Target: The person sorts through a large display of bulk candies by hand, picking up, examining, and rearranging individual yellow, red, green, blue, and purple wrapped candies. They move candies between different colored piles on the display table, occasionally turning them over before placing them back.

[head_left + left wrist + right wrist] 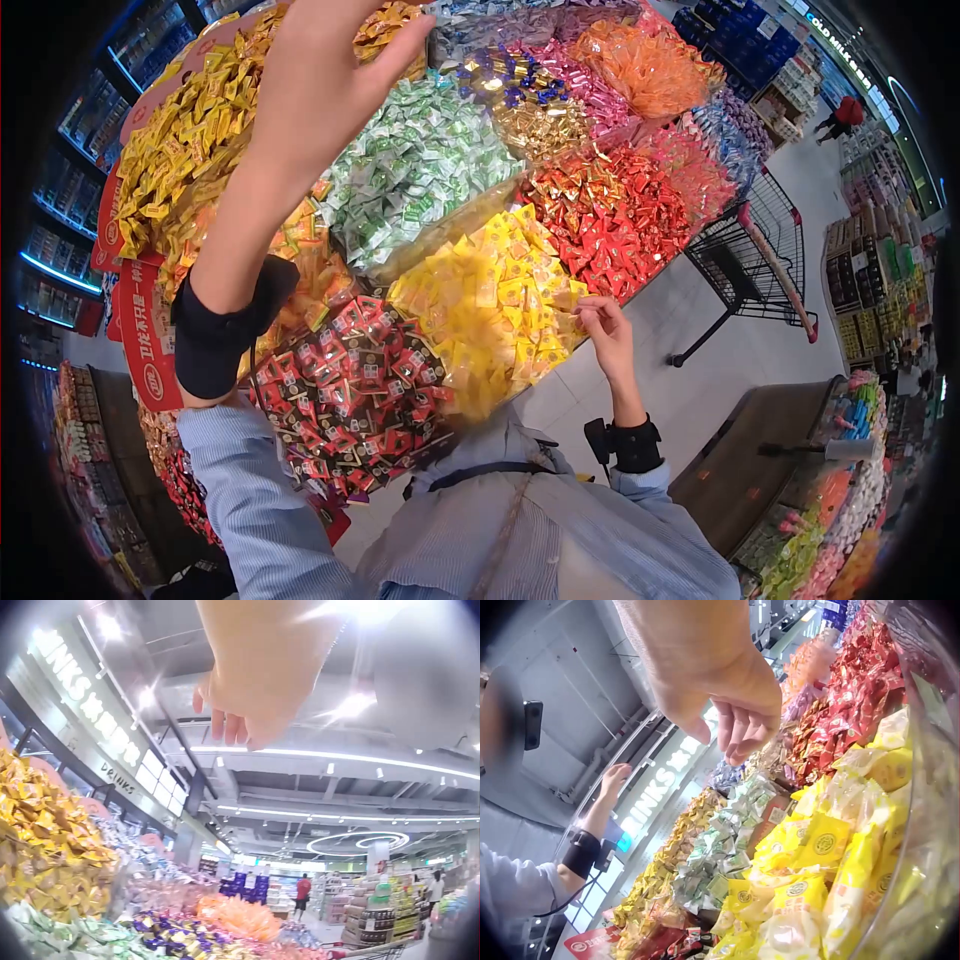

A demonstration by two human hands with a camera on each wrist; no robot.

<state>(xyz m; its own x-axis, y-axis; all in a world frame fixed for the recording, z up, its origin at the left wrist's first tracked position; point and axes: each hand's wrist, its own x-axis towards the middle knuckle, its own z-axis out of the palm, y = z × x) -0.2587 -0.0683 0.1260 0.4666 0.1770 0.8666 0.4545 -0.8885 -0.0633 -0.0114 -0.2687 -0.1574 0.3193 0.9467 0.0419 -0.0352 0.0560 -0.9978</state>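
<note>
Over the heaped sweets (420,160), as the head view shows, the left hand (320,90) is high, its thumb standing away and its other fingers cut off by the upper edge. The right hand (608,335) is lower, just beside the yellow packets (500,280), with bent fingers; from this side one cannot tell whether their tips touch a packet. These packets lie between the red sweets (620,210) and the dark red packets (350,380); each kind seems to have its own heap so that it can be chosen separately. From the left wrist, the left hand appears with loose fingers pointing down, slightly spread, and nothing is visible between them; the golden sweets (52,840) are well apart from it. From the right wrist, the right hand bends downward, its thumb apart from the softly curled fingers, and it pinches nothing that can be seen. Beside the yellow packets stands a clear wall (930,877), probably for preventing them from sliding out. Farther away, the left forearm (596,821) points obliquely upward.
</note>
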